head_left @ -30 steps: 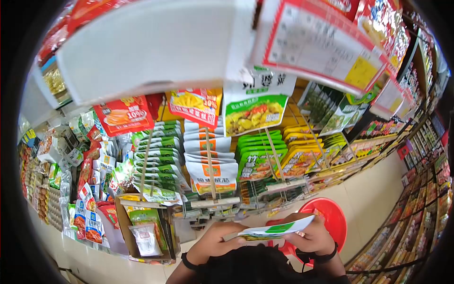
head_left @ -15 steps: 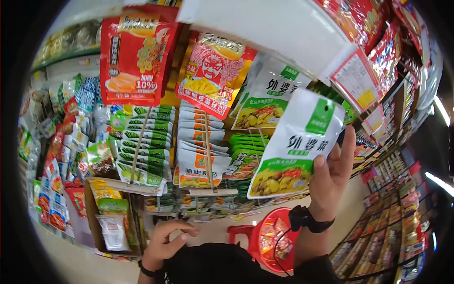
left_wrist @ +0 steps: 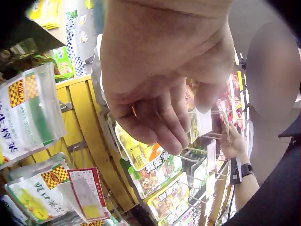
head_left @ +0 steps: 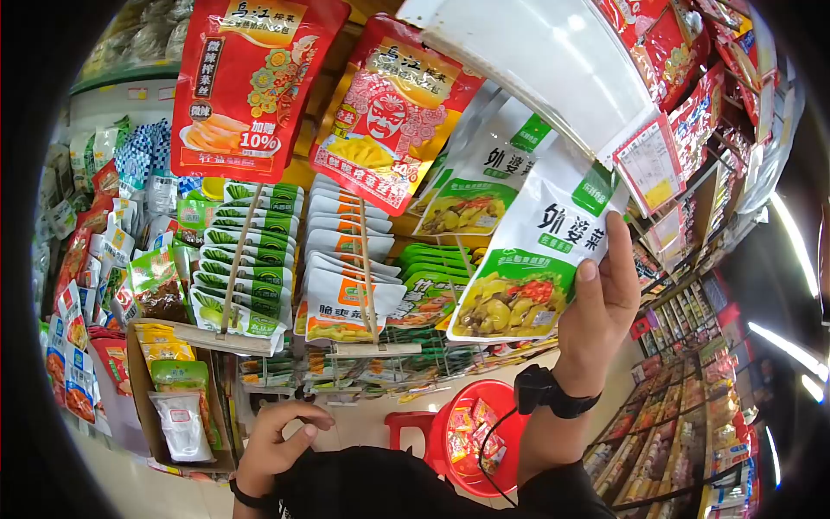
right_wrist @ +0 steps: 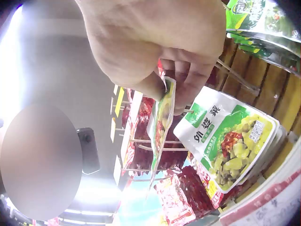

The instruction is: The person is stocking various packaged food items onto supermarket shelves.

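My right hand (head_left: 601, 303) pinches a white and green pouch of pickled vegetables (head_left: 510, 290) by its side edge, thumb in front. It is held up at the rack, overlapping the matching hanging pouches (head_left: 471, 195) in the head view. From the right wrist, the held pouch (right_wrist: 162, 117) appears nearly edge-on beside the hanging stack (right_wrist: 230, 141). Low at the front, my left hand (head_left: 281, 441) holds nothing, its fingers loosely bent. The left wrist view shows that hand (left_wrist: 164, 80) in front of the hanging packets (left_wrist: 167, 197).
Red pickle pouches (head_left: 393, 112) hang on the upper hooks, with rows of green-white packets (head_left: 242, 268) below. A price card (head_left: 648, 164) juts out at right. Below stand a red basin (head_left: 462, 441) with small packets and a cardboard box (head_left: 143, 381) of bags.
Both hands held the pouch low and flat a second ago. The left hand has let go and moved left; the right has raised the pouch to the rack, its front now facing the head camera.
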Demonstrator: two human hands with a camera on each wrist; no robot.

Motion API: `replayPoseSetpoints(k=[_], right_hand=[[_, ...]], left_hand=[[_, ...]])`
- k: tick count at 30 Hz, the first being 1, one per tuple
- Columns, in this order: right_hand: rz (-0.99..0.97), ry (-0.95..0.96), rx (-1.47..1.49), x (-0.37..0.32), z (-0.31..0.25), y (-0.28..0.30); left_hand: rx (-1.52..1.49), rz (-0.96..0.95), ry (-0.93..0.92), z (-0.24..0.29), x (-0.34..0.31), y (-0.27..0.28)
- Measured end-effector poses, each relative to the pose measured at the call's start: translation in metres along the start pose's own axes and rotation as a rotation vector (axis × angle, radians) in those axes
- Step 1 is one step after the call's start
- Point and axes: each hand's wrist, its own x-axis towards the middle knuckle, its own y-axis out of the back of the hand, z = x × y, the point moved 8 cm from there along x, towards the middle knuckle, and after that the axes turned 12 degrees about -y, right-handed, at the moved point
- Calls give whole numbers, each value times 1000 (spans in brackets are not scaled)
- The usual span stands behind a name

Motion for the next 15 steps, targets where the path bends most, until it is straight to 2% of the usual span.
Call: replayPoseSetpoints(k=[6,15], right_hand=[[-21,36,-55,2,-13,0],[-53,-51,-73,24,4,-17]], left_hand=[[3,-30,7,-7,4,-10],[16,-48,13,-11,4,-14]])
